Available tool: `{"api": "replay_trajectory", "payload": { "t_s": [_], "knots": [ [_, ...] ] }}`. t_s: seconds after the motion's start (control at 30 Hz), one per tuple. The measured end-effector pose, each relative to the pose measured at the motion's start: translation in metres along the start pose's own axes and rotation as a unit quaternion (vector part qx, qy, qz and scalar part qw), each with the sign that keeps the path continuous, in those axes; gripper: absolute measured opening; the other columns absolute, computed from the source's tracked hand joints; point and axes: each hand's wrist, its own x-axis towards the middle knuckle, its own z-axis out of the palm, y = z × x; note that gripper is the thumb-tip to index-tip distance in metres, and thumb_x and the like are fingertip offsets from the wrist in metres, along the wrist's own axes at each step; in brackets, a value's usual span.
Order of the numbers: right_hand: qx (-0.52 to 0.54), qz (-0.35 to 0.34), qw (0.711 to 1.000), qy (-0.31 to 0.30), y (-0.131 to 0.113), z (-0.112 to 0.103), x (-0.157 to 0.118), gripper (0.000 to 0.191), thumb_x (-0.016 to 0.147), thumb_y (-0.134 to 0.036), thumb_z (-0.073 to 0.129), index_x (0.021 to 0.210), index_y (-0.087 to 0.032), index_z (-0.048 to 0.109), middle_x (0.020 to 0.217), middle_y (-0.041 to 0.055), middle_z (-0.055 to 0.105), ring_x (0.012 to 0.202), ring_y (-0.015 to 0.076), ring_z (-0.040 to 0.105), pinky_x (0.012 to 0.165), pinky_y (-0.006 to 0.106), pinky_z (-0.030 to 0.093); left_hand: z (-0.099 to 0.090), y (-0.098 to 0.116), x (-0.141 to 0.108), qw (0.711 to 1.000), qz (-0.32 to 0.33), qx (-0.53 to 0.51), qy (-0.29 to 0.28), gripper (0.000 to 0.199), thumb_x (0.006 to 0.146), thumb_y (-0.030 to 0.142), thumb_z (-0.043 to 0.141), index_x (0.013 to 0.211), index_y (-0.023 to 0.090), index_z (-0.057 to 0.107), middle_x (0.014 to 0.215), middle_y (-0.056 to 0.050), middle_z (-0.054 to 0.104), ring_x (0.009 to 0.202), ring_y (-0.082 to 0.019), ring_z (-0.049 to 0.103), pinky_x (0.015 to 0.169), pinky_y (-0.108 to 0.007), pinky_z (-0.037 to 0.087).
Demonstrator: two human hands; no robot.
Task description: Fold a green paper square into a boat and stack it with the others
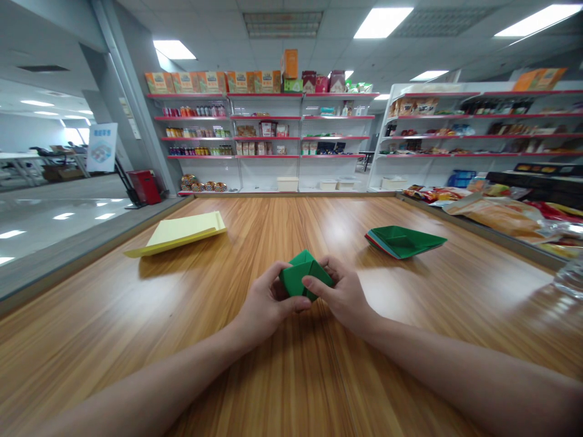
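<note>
A folded green paper shape (298, 276) with creased faces is held between my two hands over the middle of the wooden table (291, 224). My left hand (273, 297) grips its left side, with the thumb along the lower edge. On the right side my right hand (341, 291) holds it, the thumb pressed on the front face and the fingers behind. Yellow paper sheets (186, 230) lie at the left. At the right rests a stack of folded papers (403, 241), green on top with other colours at its left edge.
Packaged goods (496, 215) are piled beyond the table's right edge. A clear plastic object (570, 278) sits at the far right. Stocked shelves (266, 156) stand behind the table, and a red box (144, 186) is on the floor at left.
</note>
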Motion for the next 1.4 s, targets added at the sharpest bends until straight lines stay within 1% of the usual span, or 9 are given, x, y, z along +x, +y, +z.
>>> {"api": "replay_trajectory", "payload": {
  "t_s": [0.17, 0.33, 0.4, 0.5, 0.7, 0.87, 1.07, 1.27, 1.4],
  "knots": [
    [0.057, 0.038, 0.997, 0.024, -0.004, 0.003, 0.002, 0.051, 0.073, -0.042, 0.073, 0.104, -0.018, 0.039, 0.072, 0.0014, 0.064, 0.059, 0.0130, 0.056, 0.051, 0.022, 0.042, 0.005, 0.003, -0.001, 1.000, 0.005, 0.009, 0.006, 0.051, 0.070, 0.021, 0.076, 0.107, 0.016, 0.040, 0.080, -0.001, 0.060, 0.071, -0.014, 0.060, 0.064, -0.027, 0.051],
    [0.066, 0.069, 0.995, 0.015, -0.002, 0.002, 0.006, 0.062, 0.074, -0.042, 0.072, 0.123, -0.017, 0.044, 0.089, 0.0079, 0.068, 0.075, 0.0179, 0.063, 0.067, 0.031, 0.051, 0.007, 0.002, 0.000, 1.000, -0.020, 0.006, -0.005, 0.071, 0.073, 0.018, 0.074, 0.125, 0.019, 0.025, 0.094, -0.004, 0.061, 0.081, -0.014, 0.061, 0.071, -0.028, 0.050],
    [0.073, 0.070, 0.995, 0.015, 0.000, 0.002, 0.008, 0.060, 0.073, -0.042, 0.072, 0.122, -0.015, 0.049, 0.098, 0.0098, 0.067, 0.084, 0.0188, 0.063, 0.074, 0.032, 0.051, 0.007, 0.001, 0.000, 1.000, -0.019, 0.015, -0.011, 0.066, 0.073, 0.018, 0.074, 0.122, 0.017, 0.029, 0.099, -0.006, 0.060, 0.086, -0.014, 0.060, 0.075, -0.026, 0.049],
    [0.108, 0.077, 0.991, 0.012, 0.004, 0.003, 0.009, 0.059, 0.072, -0.042, 0.073, 0.119, -0.013, 0.054, 0.106, 0.0108, 0.065, 0.093, 0.0191, 0.061, 0.081, 0.031, 0.049, 0.006, 0.001, -0.001, 0.999, -0.018, 0.030, -0.010, 0.058, 0.076, 0.019, 0.070, 0.120, 0.016, 0.032, 0.090, -0.003, 0.057, 0.077, -0.013, 0.058, 0.067, -0.026, 0.048],
    [0.145, 0.106, 0.984, -0.008, 0.007, 0.003, 0.009, 0.055, 0.072, -0.042, 0.072, 0.113, -0.012, 0.054, 0.093, 0.0081, 0.065, 0.080, 0.0161, 0.060, 0.070, 0.027, 0.047, -0.003, 0.001, -0.003, 0.996, -0.021, 0.075, -0.040, 0.062, 0.079, 0.018, 0.065, 0.129, 0.022, 0.027, 0.078, 0.001, 0.054, 0.060, -0.011, 0.054, 0.053, -0.023, 0.045],
    [0.153, 0.113, 0.981, -0.023, 0.009, 0.002, 0.010, 0.046, 0.073, -0.042, 0.071, 0.104, -0.013, 0.055, 0.087, 0.0069, 0.064, 0.077, 0.0160, 0.059, 0.067, 0.027, 0.046, -0.003, -0.001, -0.002, 0.998, -0.022, 0.036, -0.048, 0.059, 0.078, 0.022, 0.068, 0.123, 0.024, 0.029, 0.093, -0.003, 0.057, 0.067, -0.011, 0.057, 0.056, -0.022, 0.047],
    [0.168, 0.135, 0.976, -0.018, 0.010, 0.003, 0.010, 0.044, 0.072, -0.042, 0.072, 0.099, -0.012, 0.054, 0.084, 0.0066, 0.063, 0.071, 0.0141, 0.058, 0.063, 0.026, 0.044, -0.004, 0.000, 0.000, 0.997, -0.029, 0.053, -0.049, 0.057, 0.083, 0.029, 0.064, 0.126, 0.019, 0.029, 0.070, 0.003, 0.052, 0.050, -0.008, 0.049, 0.044, -0.017, 0.038],
    [0.217, 0.143, 0.966, -0.011, 0.012, 0.003, 0.011, 0.038, 0.069, -0.039, 0.073, 0.091, -0.013, 0.056, 0.079, 0.0034, 0.062, 0.070, 0.0135, 0.057, 0.066, 0.027, 0.046, -0.011, 0.005, 0.003, 0.991, 0.029, 0.116, -0.063, 0.056, 0.086, 0.026, 0.060, 0.137, 0.018, 0.041, 0.072, 0.000, 0.054, 0.055, -0.007, 0.045, 0.049, -0.017, 0.035],
    [0.240, 0.181, 0.954, -0.014, 0.014, 0.002, 0.011, 0.036, 0.070, -0.040, 0.072, 0.089, -0.014, 0.057, 0.078, 0.0027, 0.060, 0.068, 0.0133, 0.057, 0.063, 0.028, 0.048, -0.014, 0.006, 0.002, 0.988, 0.013, 0.144, -0.053, 0.043, 0.087, 0.030, 0.057, 0.127, 0.015, 0.058, 0.057, 0.002, 0.047, 0.050, -0.007, 0.039, 0.046, -0.019, 0.029]
  ]
}}
